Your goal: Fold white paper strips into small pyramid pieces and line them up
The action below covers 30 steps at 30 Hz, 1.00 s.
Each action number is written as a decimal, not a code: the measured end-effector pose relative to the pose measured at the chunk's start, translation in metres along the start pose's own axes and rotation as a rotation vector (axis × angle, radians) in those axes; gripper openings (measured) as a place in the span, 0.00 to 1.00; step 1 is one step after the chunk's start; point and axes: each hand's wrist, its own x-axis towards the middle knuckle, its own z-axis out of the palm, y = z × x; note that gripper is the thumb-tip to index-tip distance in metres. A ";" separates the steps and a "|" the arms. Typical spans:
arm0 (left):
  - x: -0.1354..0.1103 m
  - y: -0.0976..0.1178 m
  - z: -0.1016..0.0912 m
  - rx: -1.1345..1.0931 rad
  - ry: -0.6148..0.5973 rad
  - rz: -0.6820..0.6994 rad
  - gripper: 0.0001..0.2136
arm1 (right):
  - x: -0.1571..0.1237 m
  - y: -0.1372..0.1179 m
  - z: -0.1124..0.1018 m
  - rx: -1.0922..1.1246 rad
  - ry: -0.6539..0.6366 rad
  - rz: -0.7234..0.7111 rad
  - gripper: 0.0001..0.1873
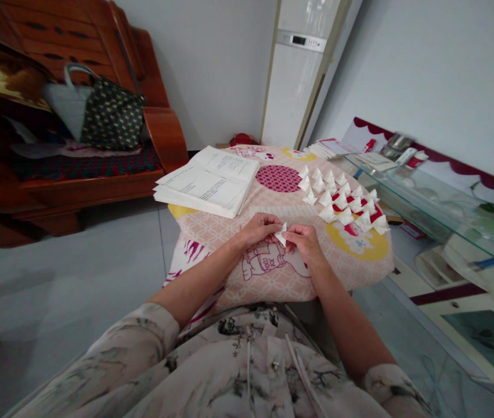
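Observation:
Between my two hands is a small piece of folded white paper (281,234), held above the near part of the cloth-covered table. The fingers of my left hand (260,229) pinch its left side. My right hand (302,240) grips its right side with thumb and forefinger. Further right on the table stand several folded white paper shapes (345,216) with pointed tips, set out in rough rows. A thick stack of printed sheets (212,180) lies to the left, beyond my left hand.
The table wears a pink patterned tablecloth (224,255). Along the right runs a glass-topped cabinet (442,203) bearing cups and papers. A wooden bench (172,139) with bags (114,113) stands at the left. A tall white air conditioner (292,81) is at the back.

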 end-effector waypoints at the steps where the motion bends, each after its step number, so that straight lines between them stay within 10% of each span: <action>1: 0.000 0.000 0.001 0.030 0.012 0.015 0.14 | 0.000 0.001 0.000 -0.012 0.002 0.003 0.14; 30: 0.004 0.000 -0.006 -0.045 0.156 0.148 0.19 | -0.004 -0.004 0.000 0.080 -0.194 0.025 0.19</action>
